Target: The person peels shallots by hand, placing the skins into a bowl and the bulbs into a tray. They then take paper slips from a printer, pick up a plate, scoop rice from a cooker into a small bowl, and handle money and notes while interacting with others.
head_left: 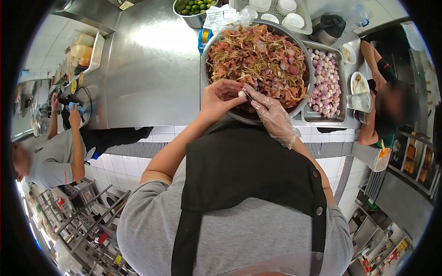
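My bare left hand (220,100) pinches a small pale shallot (241,94) between thumb and fingers, over the near edge of a big metal bowl (205,69). The bowl is heaped with reddish-brown shallot skins and dry stalks (258,60). My right hand (271,110), in a clear plastic glove, is closed on a small knife (248,94) whose blade is against or very near the shallot. Just right of the bowl, a metal tray (323,120) holds many peeled pink and white shallots (325,83).
A steel counter (152,78) runs left. Behind the bowl are a pot of green limes (193,8), papers, a blue-and-yellow box (205,39) and stacked white dishes (293,22). One person (55,152) works at far left, another (391,101) at far right beside bowls.
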Motion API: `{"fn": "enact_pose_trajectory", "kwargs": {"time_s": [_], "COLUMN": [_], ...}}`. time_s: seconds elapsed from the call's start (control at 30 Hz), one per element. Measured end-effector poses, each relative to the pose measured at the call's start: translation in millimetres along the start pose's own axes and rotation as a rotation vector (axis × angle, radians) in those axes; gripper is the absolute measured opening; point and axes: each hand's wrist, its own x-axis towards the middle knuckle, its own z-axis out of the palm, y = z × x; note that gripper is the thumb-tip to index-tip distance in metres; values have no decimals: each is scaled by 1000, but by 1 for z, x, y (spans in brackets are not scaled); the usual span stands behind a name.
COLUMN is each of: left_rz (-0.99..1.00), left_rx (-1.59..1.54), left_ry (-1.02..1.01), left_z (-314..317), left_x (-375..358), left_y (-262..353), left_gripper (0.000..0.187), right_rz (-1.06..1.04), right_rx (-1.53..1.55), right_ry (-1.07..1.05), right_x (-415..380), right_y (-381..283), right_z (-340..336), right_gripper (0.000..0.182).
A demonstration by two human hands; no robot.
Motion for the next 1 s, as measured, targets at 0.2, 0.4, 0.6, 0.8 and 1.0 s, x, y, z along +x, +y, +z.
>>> {"fn": "enact_pose_trajectory", "kwargs": {"time_s": [0.2, 0.4, 0.6, 0.8, 1.0], "left_rz": [-15, -40, -112, -93, -37], "left_rx": [-86, -116, -172, -214, -164], "left_ry": [-4, -33, -21, -27, -19], "left_z": [2, -3, -3, -1, 1], "left_x": [0, -4, -7, -8, -9], "left_y": [0, -9, -12, -17, -17], "left_gripper": [32, 27, 28, 30, 31], "right_rz": [170, 101, 76, 34, -21], "right_rx": [201, 119, 227, 171, 60], "right_ry": [52, 70, -51, -103, -75], "right_x": [1, -4, -13, -12, -12], "right_y": [4, 3, 2, 11, 3], "right_z": [-1, -2, 0, 0, 0], "right_gripper": [43, 49, 58, 52, 47]}}
